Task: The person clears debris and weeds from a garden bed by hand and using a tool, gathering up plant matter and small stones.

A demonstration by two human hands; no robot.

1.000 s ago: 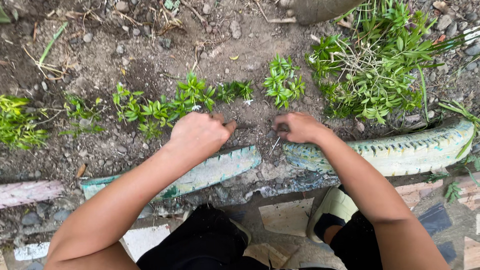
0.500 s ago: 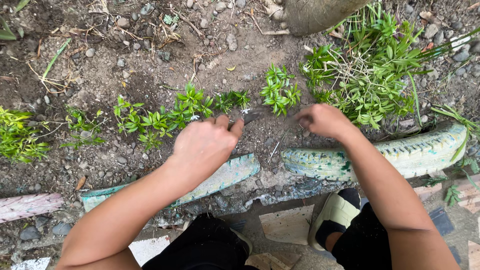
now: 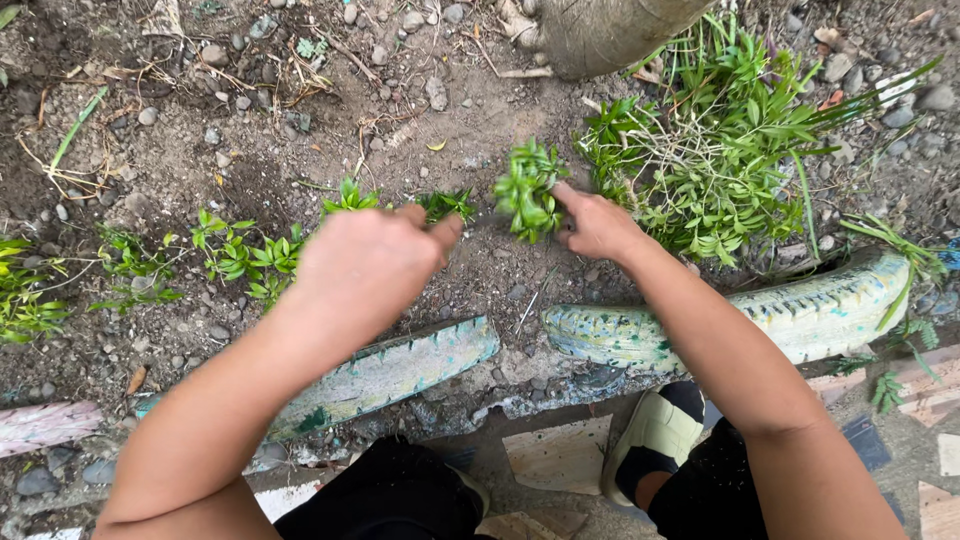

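A row of small green plants [image 3: 245, 255] grows in dark, stony soil [image 3: 250, 150] behind a painted tyre edging [image 3: 400, 365]. My left hand [image 3: 365, 265] hovers over the row with its fingers curled, its fingertips next to a low plant [image 3: 447, 203]. My right hand [image 3: 597, 225] reaches forward and touches the right side of a small leafy plant [image 3: 527, 190] with its fingertips. Whether either hand grips anything is hidden.
A big leafy clump [image 3: 730, 150] grows right of my right hand, below a tree trunk base [image 3: 600, 35]. A second painted tyre piece [image 3: 800, 315] lies on the right. My shoe [image 3: 655, 440] rests on tiled ground below. Stones and dry twigs lie scattered.
Both hands have moved forward, away from the tyre edging. My right hand went from the bare soil up to the small leafy plant; my left hand rose beside it.
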